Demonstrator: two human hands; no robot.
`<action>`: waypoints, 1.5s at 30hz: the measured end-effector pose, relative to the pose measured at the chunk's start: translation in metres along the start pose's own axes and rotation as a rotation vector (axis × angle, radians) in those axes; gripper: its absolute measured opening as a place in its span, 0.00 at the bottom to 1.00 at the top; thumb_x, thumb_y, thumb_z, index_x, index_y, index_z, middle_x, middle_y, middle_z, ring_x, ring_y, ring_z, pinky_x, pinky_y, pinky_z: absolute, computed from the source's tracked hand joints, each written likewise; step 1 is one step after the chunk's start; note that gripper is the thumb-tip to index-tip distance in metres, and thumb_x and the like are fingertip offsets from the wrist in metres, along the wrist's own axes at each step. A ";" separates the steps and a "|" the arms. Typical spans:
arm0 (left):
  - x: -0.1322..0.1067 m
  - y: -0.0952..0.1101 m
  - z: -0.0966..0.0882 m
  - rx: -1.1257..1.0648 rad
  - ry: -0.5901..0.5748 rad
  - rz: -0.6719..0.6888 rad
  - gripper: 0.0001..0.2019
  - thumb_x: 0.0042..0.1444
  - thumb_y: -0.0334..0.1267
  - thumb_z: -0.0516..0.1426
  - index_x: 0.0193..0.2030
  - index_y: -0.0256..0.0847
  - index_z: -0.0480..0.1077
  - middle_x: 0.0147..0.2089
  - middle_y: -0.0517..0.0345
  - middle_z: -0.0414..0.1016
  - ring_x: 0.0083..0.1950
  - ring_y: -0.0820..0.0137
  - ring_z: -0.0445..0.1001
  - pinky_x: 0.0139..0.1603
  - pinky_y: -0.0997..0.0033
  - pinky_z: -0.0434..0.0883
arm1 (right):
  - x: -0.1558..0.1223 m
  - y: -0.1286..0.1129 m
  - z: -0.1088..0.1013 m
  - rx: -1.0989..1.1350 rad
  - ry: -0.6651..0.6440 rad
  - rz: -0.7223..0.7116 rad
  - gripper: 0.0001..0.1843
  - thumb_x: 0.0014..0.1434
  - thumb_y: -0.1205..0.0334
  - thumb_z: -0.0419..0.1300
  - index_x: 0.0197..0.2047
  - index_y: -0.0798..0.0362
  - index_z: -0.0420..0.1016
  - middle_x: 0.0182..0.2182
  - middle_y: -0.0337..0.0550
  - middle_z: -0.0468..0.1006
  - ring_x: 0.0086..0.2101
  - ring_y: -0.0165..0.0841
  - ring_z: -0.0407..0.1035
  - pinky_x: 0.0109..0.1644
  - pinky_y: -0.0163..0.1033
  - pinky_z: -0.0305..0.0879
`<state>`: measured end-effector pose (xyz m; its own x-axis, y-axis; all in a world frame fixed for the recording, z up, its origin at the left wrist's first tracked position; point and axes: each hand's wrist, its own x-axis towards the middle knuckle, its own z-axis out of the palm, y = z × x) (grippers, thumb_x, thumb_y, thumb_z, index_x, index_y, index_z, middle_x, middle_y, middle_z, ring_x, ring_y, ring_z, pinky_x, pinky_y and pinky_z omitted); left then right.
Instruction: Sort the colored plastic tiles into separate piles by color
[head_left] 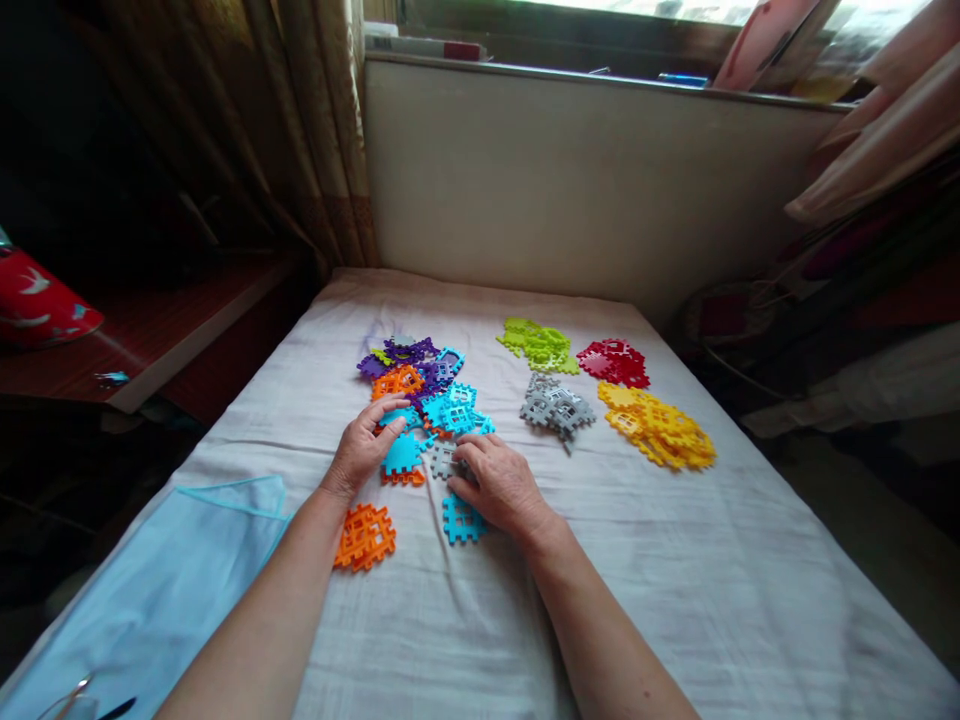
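Note:
My left hand (pixel 364 446) reaches over the left side of a mixed heap of plastic interlocking tiles. Its thumb and fingers are apart, at the edge of light blue tiles (pixel 402 455). Curled fingers of my right hand (pixel 501 482) close on the edge of a grey tile (pixel 442 460); its far end is hidden under them. Just below that hand lies a blue tile (pixel 461 520). Orange tiles (pixel 397 381) and purple tiles (pixel 420 350) fill the back of the heap. A separate orange pile (pixel 366 537) rests beside my left forearm.
Sorted piles lie to the right: lime green tiles (pixel 536 345), red tiles (pixel 615 362), grey tiles (pixel 556 408) and yellow tiles (pixel 664 428). A light blue cloth (pixel 172 570) covers the bed's left front. Left stands a wooden table (pixel 142 370); a wall (pixel 570 180) closes the back.

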<state>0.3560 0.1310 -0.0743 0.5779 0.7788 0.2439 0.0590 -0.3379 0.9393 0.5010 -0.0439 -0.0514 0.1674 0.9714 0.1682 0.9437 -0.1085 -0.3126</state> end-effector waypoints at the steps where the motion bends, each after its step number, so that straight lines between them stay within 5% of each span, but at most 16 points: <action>1: 0.000 -0.001 0.000 -0.006 -0.001 0.000 0.15 0.52 0.46 0.61 0.44 0.43 0.78 0.57 0.49 0.75 0.61 0.58 0.70 0.67 0.55 0.60 | 0.000 0.000 -0.001 0.000 0.000 0.006 0.10 0.57 0.61 0.64 0.42 0.51 0.73 0.47 0.46 0.78 0.47 0.39 0.69 0.49 0.42 0.67; 7: 0.001 -0.002 -0.001 -0.031 0.004 -0.016 0.16 0.50 0.47 0.62 0.44 0.44 0.78 0.57 0.50 0.76 0.61 0.58 0.70 0.67 0.55 0.59 | -0.005 0.024 -0.020 0.072 0.174 0.063 0.11 0.57 0.61 0.61 0.45 0.49 0.72 0.44 0.44 0.78 0.45 0.37 0.71 0.48 0.40 0.66; 13: 0.001 0.001 0.000 -0.042 0.014 -0.019 0.15 0.49 0.47 0.62 0.43 0.44 0.79 0.55 0.51 0.76 0.60 0.58 0.71 0.67 0.56 0.60 | -0.024 0.088 -0.034 -0.053 0.558 0.395 0.13 0.60 0.55 0.58 0.46 0.50 0.74 0.45 0.49 0.78 0.44 0.41 0.71 0.50 0.45 0.66; 19: 0.001 0.001 0.000 -0.027 0.013 -0.020 0.16 0.50 0.47 0.61 0.44 0.44 0.78 0.56 0.50 0.76 0.60 0.58 0.71 0.66 0.55 0.60 | -0.039 0.116 -0.028 -0.178 0.605 0.548 0.14 0.59 0.55 0.58 0.45 0.52 0.75 0.46 0.50 0.77 0.46 0.44 0.69 0.51 0.48 0.64; 26: 0.003 -0.003 -0.002 -0.185 0.160 -0.123 0.19 0.47 0.49 0.63 0.44 0.42 0.77 0.50 0.51 0.79 0.54 0.60 0.74 0.61 0.59 0.65 | -0.030 0.092 -0.038 -0.123 0.547 0.496 0.13 0.57 0.55 0.61 0.43 0.51 0.77 0.49 0.50 0.76 0.49 0.44 0.68 0.53 0.48 0.64; 30: 0.005 -0.001 -0.004 -0.412 0.246 -0.195 0.20 0.44 0.48 0.65 0.43 0.40 0.76 0.45 0.53 0.79 0.46 0.66 0.75 0.53 0.64 0.69 | -0.028 0.061 -0.046 0.100 0.121 0.362 0.14 0.56 0.54 0.62 0.45 0.48 0.78 0.45 0.45 0.77 0.45 0.39 0.72 0.49 0.42 0.67; 33: 0.007 0.002 -0.006 -0.525 0.274 -0.220 0.19 0.43 0.46 0.66 0.41 0.40 0.76 0.44 0.54 0.78 0.45 0.67 0.75 0.52 0.67 0.69 | -0.030 0.034 -0.047 0.107 -0.252 0.320 0.38 0.44 0.49 0.71 0.59 0.45 0.72 0.60 0.52 0.67 0.60 0.48 0.61 0.60 0.51 0.60; 36: 0.007 0.004 -0.007 -0.594 0.293 -0.238 0.17 0.43 0.44 0.66 0.40 0.40 0.77 0.44 0.54 0.78 0.49 0.67 0.74 0.54 0.67 0.68 | -0.031 0.011 -0.037 0.081 -0.425 0.324 0.60 0.34 0.47 0.76 0.69 0.44 0.57 0.70 0.57 0.48 0.68 0.56 0.41 0.66 0.61 0.46; 39: 0.008 0.004 -0.009 -0.651 0.308 -0.264 0.16 0.43 0.43 0.66 0.39 0.41 0.77 0.44 0.54 0.78 0.50 0.67 0.74 0.55 0.68 0.67 | -0.030 -0.003 -0.014 0.097 -0.343 0.281 0.58 0.39 0.46 0.75 0.70 0.47 0.56 0.71 0.60 0.44 0.69 0.57 0.38 0.68 0.62 0.42; 45: 0.009 0.006 -0.014 -0.818 0.363 -0.322 0.10 0.51 0.41 0.59 0.39 0.41 0.77 0.47 0.54 0.78 0.53 0.68 0.73 0.59 0.66 0.66 | -0.017 -0.002 0.043 0.159 0.214 0.117 0.37 0.57 0.52 0.64 0.67 0.52 0.61 0.68 0.60 0.52 0.67 0.49 0.48 0.67 0.58 0.52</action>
<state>0.3508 0.1434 -0.0627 0.3371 0.9331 -0.1254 -0.4960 0.2892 0.8188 0.4845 -0.0510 -0.0935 0.3443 0.8861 0.3103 0.8609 -0.1661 -0.4808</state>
